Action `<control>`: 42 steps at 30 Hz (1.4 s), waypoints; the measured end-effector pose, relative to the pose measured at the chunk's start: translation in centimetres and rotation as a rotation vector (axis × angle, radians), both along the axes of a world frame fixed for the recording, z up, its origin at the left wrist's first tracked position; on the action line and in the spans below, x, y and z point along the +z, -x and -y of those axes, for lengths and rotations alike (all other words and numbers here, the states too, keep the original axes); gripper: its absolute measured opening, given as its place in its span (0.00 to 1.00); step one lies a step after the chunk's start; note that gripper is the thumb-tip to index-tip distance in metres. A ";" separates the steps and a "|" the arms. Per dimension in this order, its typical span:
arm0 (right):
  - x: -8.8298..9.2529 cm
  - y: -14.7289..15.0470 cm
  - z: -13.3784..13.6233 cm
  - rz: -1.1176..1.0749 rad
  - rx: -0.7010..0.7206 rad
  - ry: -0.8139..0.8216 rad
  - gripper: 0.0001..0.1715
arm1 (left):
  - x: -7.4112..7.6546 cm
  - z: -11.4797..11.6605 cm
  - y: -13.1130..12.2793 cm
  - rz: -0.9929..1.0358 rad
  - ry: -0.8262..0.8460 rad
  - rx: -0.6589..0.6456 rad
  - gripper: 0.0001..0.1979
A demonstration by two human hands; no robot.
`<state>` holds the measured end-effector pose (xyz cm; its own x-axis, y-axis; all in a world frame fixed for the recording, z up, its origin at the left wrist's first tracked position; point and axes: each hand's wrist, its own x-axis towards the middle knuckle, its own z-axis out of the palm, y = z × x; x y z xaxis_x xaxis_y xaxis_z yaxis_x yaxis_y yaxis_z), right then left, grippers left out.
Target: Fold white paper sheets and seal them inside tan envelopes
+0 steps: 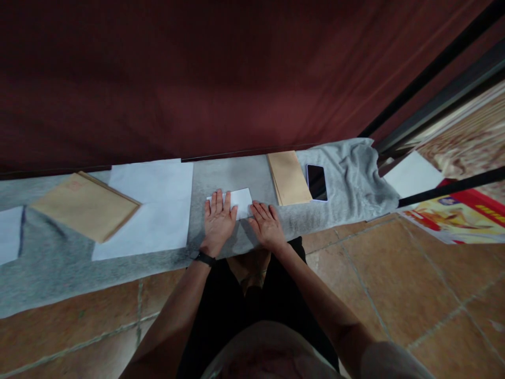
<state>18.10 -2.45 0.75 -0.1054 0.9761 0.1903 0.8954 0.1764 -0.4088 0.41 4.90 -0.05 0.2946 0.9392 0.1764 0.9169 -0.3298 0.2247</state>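
A small folded white paper (241, 201) lies on the grey cloth (229, 171) in front of me. My left hand (219, 218) rests flat on its left part, fingers stretched out and pointing away from me. On the paper's right edge lies my right hand (267, 223), its fingers also extended and flat. Both palms face down, and part of the paper is hidden under them. To the right of my right hand are brown envelopes (290, 178), with a phone (316, 182) beside them.
Large white sheets (158, 205) lie on the left, with a stack of brown envelopes (87, 205) partly over them. Another white sheet (10, 234) is at the far left. A dark red surface (197, 79) rises behind. A colourful box (457, 216) and dark bars stand at right.
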 end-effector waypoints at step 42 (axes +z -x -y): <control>0.0 2.3 -6.6 0.124 0.005 0.033 0.32 | 0.9 0.4 -0.4 0.051 0.034 0.022 0.30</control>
